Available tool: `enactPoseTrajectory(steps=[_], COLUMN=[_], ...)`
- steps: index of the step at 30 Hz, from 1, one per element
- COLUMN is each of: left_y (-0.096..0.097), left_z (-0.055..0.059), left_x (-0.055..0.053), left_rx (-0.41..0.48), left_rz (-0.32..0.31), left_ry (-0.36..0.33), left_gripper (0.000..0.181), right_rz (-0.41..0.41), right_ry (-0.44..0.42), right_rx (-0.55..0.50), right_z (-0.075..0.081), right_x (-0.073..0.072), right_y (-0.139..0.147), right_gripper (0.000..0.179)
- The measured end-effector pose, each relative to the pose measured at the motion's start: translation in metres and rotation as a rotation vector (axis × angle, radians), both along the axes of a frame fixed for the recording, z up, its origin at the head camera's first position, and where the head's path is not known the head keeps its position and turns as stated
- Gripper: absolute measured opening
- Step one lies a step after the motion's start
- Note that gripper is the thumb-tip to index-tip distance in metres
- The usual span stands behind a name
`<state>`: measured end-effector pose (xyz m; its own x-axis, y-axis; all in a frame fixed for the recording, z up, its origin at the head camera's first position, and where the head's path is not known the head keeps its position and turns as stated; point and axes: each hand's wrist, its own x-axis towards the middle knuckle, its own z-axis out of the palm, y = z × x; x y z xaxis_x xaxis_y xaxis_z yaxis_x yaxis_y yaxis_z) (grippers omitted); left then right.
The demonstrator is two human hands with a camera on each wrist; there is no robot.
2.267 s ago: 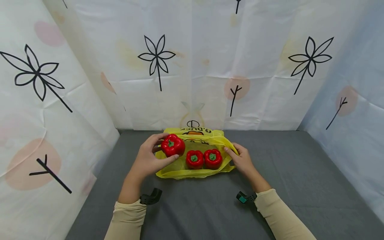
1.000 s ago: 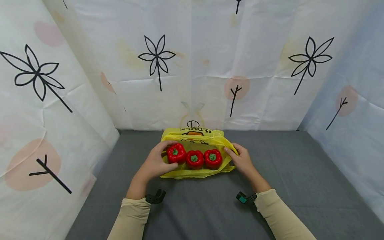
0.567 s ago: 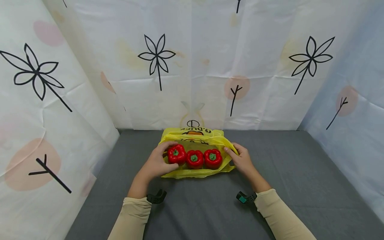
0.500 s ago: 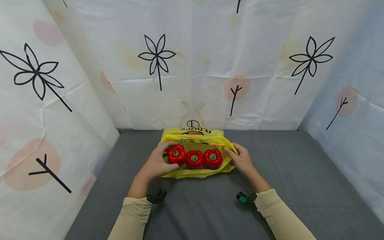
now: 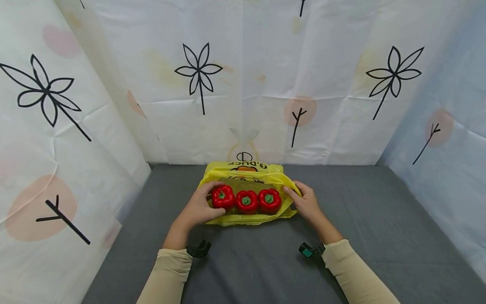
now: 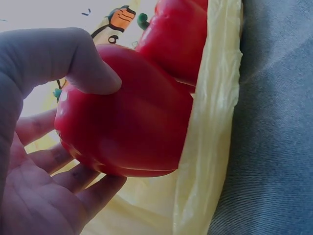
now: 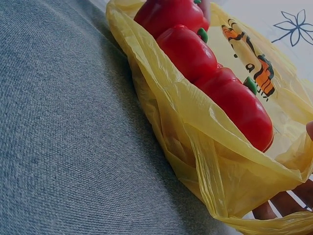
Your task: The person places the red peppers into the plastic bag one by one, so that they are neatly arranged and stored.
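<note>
Three red bell peppers with green stems sit in a row inside a yellow plastic bag (image 5: 243, 219) whose mouth is spread wide. My left hand (image 5: 199, 204) holds the leftmost bell pepper (image 5: 223, 197), thumb on its near side and fingers round the far side, as the left wrist view shows. Beside it are the middle bell pepper (image 5: 247, 202) and the right bell pepper (image 5: 269, 201). At the bag's right end my right hand (image 5: 305, 200) pinches the bag's edge between thumb and fingers; in the right wrist view some fingers show behind the yellow plastic.
The bag lies on a grey cloth-covered table (image 5: 243, 261) near its back edge. White patterned curtains (image 5: 243, 84) stand behind and on both sides. Each wrist carries a dark strap device, one being the left strap (image 5: 199, 249).
My left hand has brought the third bell pepper rightward and down from above the bag's left end into line with the other two. The right hand has stayed at the bag's edge.
</note>
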<state>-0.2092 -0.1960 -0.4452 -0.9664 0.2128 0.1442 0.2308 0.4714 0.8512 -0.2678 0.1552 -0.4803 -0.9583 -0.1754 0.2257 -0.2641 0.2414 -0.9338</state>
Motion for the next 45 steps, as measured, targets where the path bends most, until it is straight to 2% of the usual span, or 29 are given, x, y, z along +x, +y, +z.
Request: enactPoseTrajectory(steps=[22,45], left_y=[-0.0002,-0.0001], left_z=[-0.0085,-0.0038], left_x=[-0.0031,-0.0009], left_rx=[-0.031,-0.063], left_rz=[-0.015,-0.027], left_ry=[-0.029,-0.001], left_gripper=[0.072,0.074], right_rz=[0.001,0.003], right_ry=[-0.002,-0.011], right_rx=[-0.004,0.011], right_z=[0.0017,0.0021], right_x=[0.0013,0.0007], right_y=[-0.0002,0.0009], right_gripper=[0.03,0.03])
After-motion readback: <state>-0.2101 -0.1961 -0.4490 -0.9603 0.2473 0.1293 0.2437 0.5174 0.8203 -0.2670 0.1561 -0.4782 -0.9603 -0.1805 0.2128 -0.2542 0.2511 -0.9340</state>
